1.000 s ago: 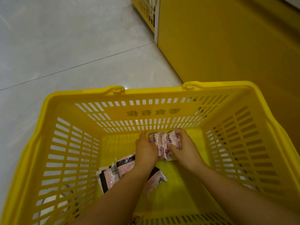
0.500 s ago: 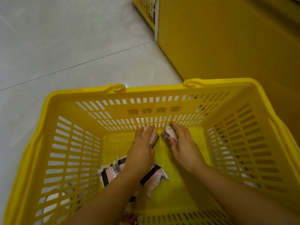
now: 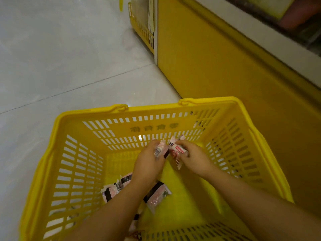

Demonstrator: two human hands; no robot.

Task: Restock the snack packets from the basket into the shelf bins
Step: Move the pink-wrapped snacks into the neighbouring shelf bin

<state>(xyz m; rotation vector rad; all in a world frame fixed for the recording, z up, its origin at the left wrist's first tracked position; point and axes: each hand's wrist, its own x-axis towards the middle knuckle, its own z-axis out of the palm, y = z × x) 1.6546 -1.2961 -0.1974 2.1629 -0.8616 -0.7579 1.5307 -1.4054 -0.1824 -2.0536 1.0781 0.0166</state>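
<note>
Shelf front [image 3: 208, 75], yellow and just beyond the basket [image 3: 152, 108], fills more of my view than half a second ago, because my head has tipped up. My hands have stayed at the basket's far wall, in front of its lower rows of slots. A second ago the packets there were bunched between both hands. Now they are split, one to each hand.

The left packet [image 3: 159, 149] is a small, crinkled, pinkish-white wrapper with a barcode and a black band at its lower end. The right packet [image 3: 175, 150] is the same pale wrapper, face up, with a red label in white print and dark characters above it. More loose packets [image 3: 112, 190] lie on the basket's floor near its left wall, partly under my left forearm. They are pink with black bands and barcodes.

My left hand [image 3: 148, 165] has its fingers curled round the left packet, whose frilled top pokes out above them. My right hand [image 3: 195, 159] pinches the right packet between thumb and curled fingers, and the wrapper's tail hangs below the hand. The two held packets are just beside each other. I cannot tell whether they touch. The basket stands on the pale tiled floor [image 3: 69, 58].
</note>
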